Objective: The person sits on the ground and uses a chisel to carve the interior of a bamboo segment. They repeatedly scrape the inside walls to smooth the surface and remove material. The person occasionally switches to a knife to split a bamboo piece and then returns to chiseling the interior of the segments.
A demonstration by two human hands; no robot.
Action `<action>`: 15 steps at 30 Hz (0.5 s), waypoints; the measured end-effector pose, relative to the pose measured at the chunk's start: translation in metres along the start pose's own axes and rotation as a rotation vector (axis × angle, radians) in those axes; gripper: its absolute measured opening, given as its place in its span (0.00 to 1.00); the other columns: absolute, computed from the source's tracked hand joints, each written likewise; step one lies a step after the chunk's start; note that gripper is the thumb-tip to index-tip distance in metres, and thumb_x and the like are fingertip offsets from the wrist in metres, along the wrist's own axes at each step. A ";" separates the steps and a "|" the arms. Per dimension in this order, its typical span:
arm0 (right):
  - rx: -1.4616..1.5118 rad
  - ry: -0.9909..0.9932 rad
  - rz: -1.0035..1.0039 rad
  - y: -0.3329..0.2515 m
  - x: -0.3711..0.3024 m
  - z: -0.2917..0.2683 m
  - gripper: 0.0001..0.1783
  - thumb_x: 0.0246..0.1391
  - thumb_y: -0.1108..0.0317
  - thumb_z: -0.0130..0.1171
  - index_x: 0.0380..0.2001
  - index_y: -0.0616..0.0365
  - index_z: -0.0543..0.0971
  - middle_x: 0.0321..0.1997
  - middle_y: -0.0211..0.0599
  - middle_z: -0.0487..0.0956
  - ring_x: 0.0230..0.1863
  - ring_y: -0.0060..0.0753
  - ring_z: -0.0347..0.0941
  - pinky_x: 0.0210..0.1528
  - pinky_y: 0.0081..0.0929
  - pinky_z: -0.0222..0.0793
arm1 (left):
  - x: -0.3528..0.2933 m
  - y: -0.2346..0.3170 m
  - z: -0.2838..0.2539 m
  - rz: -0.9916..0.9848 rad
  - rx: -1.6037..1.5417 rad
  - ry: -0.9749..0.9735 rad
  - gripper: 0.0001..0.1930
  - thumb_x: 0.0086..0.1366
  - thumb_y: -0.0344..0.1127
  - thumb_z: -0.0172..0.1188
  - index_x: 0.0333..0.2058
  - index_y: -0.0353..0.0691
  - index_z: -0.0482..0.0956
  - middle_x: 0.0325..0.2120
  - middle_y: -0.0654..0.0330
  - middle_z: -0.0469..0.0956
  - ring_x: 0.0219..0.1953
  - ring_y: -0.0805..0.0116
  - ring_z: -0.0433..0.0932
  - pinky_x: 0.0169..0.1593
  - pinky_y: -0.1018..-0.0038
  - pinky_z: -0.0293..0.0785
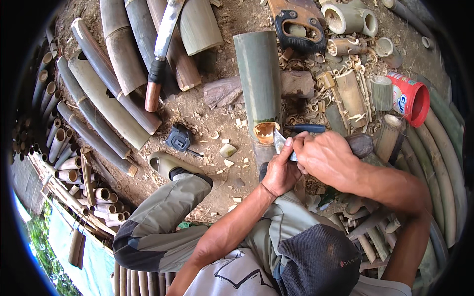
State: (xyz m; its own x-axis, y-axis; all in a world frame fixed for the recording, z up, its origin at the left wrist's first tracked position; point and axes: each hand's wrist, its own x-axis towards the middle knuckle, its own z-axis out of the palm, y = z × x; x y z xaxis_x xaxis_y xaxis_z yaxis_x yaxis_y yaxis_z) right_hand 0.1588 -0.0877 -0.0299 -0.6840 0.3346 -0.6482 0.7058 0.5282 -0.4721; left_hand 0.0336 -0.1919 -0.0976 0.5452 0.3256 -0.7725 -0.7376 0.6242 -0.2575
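Observation:
A thick green bamboo tube (257, 79) lies lengthwise in front of me, across a short log (222, 92). Near its close end is a pale cut opening (264, 132). The tip of a knife blade (279, 141) sits at the right edge of that opening. My right hand (326, 157) is closed around the knife, its handle hidden by the fingers. Against the blade presses the thumb of my left hand (281, 172), its other fingers curled beneath and partly hidden. Just beyond my right hand is a dark blue handle (306, 128).
A tape measure (179, 138) lies on the dirt near my shoe (177, 166). Farther left, a machete (160, 59) rests over bamboo poles (126, 64). A handsaw (298, 27), cut bamboo pieces (351, 98) and a red container (410, 98) stand at the right among shavings.

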 end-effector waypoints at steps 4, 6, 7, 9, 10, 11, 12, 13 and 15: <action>0.240 -0.004 0.001 0.004 0.009 0.012 0.17 0.46 0.67 0.61 0.38 0.68 0.77 0.25 0.44 0.82 0.26 0.43 0.81 0.26 0.36 0.75 | -0.006 0.007 -0.018 0.026 0.113 0.004 0.25 0.73 0.51 0.46 0.58 0.37 0.70 0.36 0.61 0.79 0.31 0.74 0.75 0.37 0.72 0.72; 0.396 -0.031 0.082 -0.006 0.010 0.023 0.16 0.48 0.67 0.61 0.39 0.67 0.76 0.24 0.45 0.81 0.26 0.46 0.81 0.26 0.37 0.76 | -0.016 0.011 -0.015 0.103 0.317 0.233 0.22 0.73 0.48 0.49 0.49 0.33 0.77 0.23 0.61 0.77 0.22 0.73 0.73 0.29 0.74 0.71; 0.480 -0.032 0.168 -0.014 0.011 0.036 0.14 0.50 0.67 0.60 0.38 0.66 0.76 0.22 0.47 0.80 0.24 0.47 0.80 0.25 0.39 0.76 | -0.018 0.015 -0.016 0.122 0.461 0.312 0.21 0.73 0.47 0.49 0.47 0.33 0.79 0.21 0.61 0.76 0.20 0.73 0.72 0.26 0.75 0.70; 0.578 0.090 0.218 -0.028 0.009 0.057 0.15 0.50 0.66 0.61 0.38 0.64 0.73 0.23 0.49 0.80 0.24 0.52 0.79 0.26 0.43 0.75 | -0.029 0.031 -0.004 0.173 0.807 0.432 0.21 0.71 0.46 0.52 0.27 0.34 0.79 0.15 0.60 0.75 0.15 0.73 0.71 0.20 0.76 0.66; 0.634 0.167 0.212 -0.037 0.008 0.062 0.18 0.48 0.65 0.63 0.39 0.62 0.72 0.25 0.48 0.80 0.25 0.54 0.79 0.28 0.45 0.75 | -0.039 0.035 -0.007 0.144 0.827 0.445 0.21 0.71 0.45 0.51 0.29 0.33 0.81 0.16 0.60 0.76 0.16 0.74 0.72 0.21 0.76 0.67; 0.638 0.198 0.199 -0.040 0.005 0.064 0.19 0.47 0.64 0.63 0.41 0.60 0.73 0.26 0.48 0.80 0.25 0.55 0.78 0.29 0.46 0.75 | -0.041 0.034 -0.003 0.167 0.800 0.414 0.21 0.72 0.46 0.51 0.33 0.32 0.82 0.16 0.61 0.75 0.16 0.74 0.71 0.21 0.76 0.67; 0.561 0.199 0.177 -0.038 -0.001 0.061 0.18 0.49 0.64 0.62 0.41 0.63 0.73 0.25 0.48 0.80 0.24 0.52 0.79 0.27 0.44 0.75 | -0.041 0.032 0.000 0.188 0.772 0.381 0.21 0.72 0.46 0.50 0.38 0.31 0.82 0.16 0.62 0.75 0.15 0.74 0.71 0.21 0.77 0.67; 0.474 0.205 0.153 -0.033 -0.008 0.048 0.18 0.51 0.63 0.60 0.40 0.65 0.73 0.24 0.49 0.80 0.23 0.49 0.79 0.25 0.42 0.74 | -0.040 0.027 0.000 0.160 0.663 0.301 0.21 0.73 0.47 0.50 0.44 0.32 0.80 0.17 0.63 0.74 0.16 0.75 0.70 0.22 0.77 0.67; 0.292 0.121 0.157 -0.020 -0.010 0.020 0.19 0.52 0.61 0.59 0.39 0.68 0.74 0.25 0.47 0.80 0.23 0.42 0.80 0.22 0.38 0.74 | -0.025 0.018 0.007 0.115 0.407 0.176 0.23 0.74 0.48 0.48 0.56 0.36 0.74 0.20 0.64 0.73 0.18 0.75 0.69 0.26 0.77 0.69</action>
State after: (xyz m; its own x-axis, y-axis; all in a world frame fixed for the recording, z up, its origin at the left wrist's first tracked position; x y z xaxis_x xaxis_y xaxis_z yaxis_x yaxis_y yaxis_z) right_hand 0.1553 -0.1169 -0.0266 -0.5674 0.4935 -0.6592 0.8152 0.2231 -0.5345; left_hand 0.0093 -0.1837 -0.0789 0.3670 0.3051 -0.8788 -0.5531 0.8311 0.0576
